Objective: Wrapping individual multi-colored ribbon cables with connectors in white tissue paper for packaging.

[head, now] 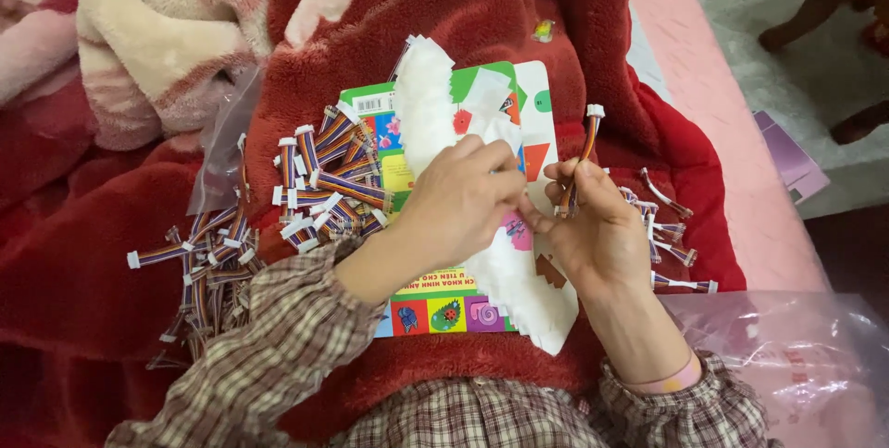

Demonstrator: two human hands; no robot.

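Note:
My right hand (597,226) holds a short multicoloured ribbon cable (587,136) with a white connector at its top end, the cable standing nearly upright. My left hand (463,198) rests on a long white strip of paper-like sheets (421,105) and pinches something small near the right hand's fingertips; what it pinches is hidden. Both hands work over a colourful picture book (435,304) lying on a red fleece blanket (482,4).
A heap of similar ribbon cables (324,184) lies left of the book, with more cables (199,258) spilling further left. Several cables (667,226) lie right of my hand. Clear plastic bags sit at left (218,147) and bottom right (787,355). Pink bed edge (713,87) at right.

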